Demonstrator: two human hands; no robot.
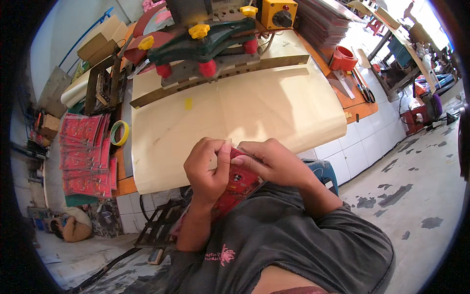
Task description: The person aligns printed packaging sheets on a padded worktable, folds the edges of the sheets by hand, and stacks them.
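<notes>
Close to my body, a flat red printed packet [238, 190] hangs tilted between my hands, its top edge up at my fingertips. My left hand [207, 169] pinches that edge between thumb and bent fingers. Right beside it, my right hand [278, 161] grips the same edge, thumb laid across the packet's front. The fingertips of both hands nearly meet. The lower part of the packet runs down behind my left forearm, partly hidden. Just beyond my hands lies a cream sheet [235, 108] covering the worktable.
A dark green machine head [203, 45] with yellow knobs and red feet stands over a long metal bar [171, 88]. Overlapping red packets [85, 154] and a yellow tape roll [119, 133] lie left. Scissors [363, 88], a red tape dispenser [342, 59] and stacked sheets [320, 22] sit right.
</notes>
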